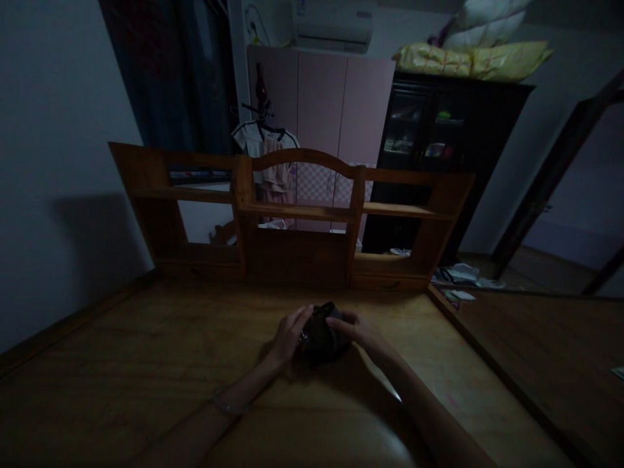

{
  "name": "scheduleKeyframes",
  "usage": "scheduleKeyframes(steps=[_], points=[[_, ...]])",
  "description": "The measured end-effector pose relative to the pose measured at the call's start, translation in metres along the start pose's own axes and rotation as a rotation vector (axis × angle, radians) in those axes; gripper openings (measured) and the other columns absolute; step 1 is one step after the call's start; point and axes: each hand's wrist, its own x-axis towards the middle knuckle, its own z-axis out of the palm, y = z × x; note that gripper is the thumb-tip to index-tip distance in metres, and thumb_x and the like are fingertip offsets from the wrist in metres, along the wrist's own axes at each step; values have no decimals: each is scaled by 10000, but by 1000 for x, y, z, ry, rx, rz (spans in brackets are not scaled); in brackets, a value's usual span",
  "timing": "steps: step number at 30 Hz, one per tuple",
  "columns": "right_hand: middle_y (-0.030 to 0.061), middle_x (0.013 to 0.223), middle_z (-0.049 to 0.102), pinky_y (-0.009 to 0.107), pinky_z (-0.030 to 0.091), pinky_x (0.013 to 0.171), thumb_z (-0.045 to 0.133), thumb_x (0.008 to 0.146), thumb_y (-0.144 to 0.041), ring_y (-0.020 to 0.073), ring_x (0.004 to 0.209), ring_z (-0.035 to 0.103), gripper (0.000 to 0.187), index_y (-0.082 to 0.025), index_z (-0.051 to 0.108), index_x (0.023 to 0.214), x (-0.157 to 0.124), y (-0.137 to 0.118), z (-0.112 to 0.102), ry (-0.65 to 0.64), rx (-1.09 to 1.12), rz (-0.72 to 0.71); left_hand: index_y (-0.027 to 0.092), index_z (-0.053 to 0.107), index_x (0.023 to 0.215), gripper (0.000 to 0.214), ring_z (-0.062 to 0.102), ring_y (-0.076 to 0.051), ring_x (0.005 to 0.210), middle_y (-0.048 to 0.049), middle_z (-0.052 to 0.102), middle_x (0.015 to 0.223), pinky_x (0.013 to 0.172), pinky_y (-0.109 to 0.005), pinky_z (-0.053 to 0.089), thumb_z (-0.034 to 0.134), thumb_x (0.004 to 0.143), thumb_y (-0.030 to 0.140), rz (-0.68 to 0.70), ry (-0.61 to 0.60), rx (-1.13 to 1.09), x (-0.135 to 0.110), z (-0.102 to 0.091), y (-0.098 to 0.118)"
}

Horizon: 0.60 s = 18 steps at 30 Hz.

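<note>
A small, dark, soft-looking pouch-like object (319, 338) is between my two hands, low over the wooden bed board (195, 338). The room is too dim to show its exact kind. My left hand (291, 331) curves around its left side, where a small bright glint shows near the fingers. From the right, my right hand (355, 327) grips it with the thumb across the top, its other fingers partly hidden behind. A bracelet (229, 403) circles my left wrist.
A wooden headboard (297, 253) with shelves and drawers stands ahead. A wall (58, 162) is on the left, and a raised wooden edge (487, 357) on the right. Beyond are a pink wardrobe (319, 104), hanging clothes (273, 156) and a black cabinet (453, 143).
</note>
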Motion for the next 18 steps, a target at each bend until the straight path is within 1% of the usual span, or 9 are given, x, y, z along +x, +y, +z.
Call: scheduleKeyframes(steps=[3, 5, 9, 11, 15, 18], points=[[69, 871, 706, 264, 460, 651, 707, 689, -515, 192, 764, 634, 459, -129, 704, 938, 2, 1, 0, 18, -46, -16, 153, 659, 951, 472, 596, -219, 915, -50, 673, 958, 793, -272, 445, 477, 824, 570, 11, 4, 55, -2, 0, 2], [64, 875, 707, 265, 460, 663, 708, 687, -500, 192, 769, 633, 442, -131, 704, 930, 4, 4, 0, 28, -82, -36, 158, 659, 951, 462, 598, -220, 915, -51, 674, 953, 791, -271, 441, 485, 823, 566, 28, 13, 87, -3, 0, 3], [46, 838, 705, 270, 465, 666, 713, 675, -425, 195, 759, 629, 364, -136, 702, 897, 8, 11, 3, 27, -120, -74, 167, 659, 865, 434, 594, -198, 757, -28, 660, 790, 659, -251, 422, 494, 822, 565, 55, -4, 140, -5, 2, 3], [37, 815, 702, 275, 469, 676, 710, 665, -379, 200, 760, 626, 314, -142, 699, 871, 8, 13, 6, 45, -131, -95, 171, 653, 844, 433, 580, -189, 705, -19, 646, 743, 608, -243, 400, 494, 820, 573, 59, -17, 152, -5, 3, 5], [36, 808, 697, 288, 473, 698, 683, 666, -343, 210, 777, 621, 281, -145, 695, 865, 8, 13, 10, 119, -164, -117, 178, 626, 790, 444, 568, -183, 670, -15, 624, 712, 583, -235, 379, 453, 838, 585, 103, -49, 156, -7, 6, 7], [55, 838, 697, 303, 474, 719, 661, 678, -333, 224, 807, 622, 295, -130, 696, 889, 9, 16, 11, 178, -174, -133, 186, 618, 735, 432, 560, -179, 626, -21, 604, 658, 568, -241, 351, 439, 860, 558, 162, -25, 286, -7, 1, 8]])
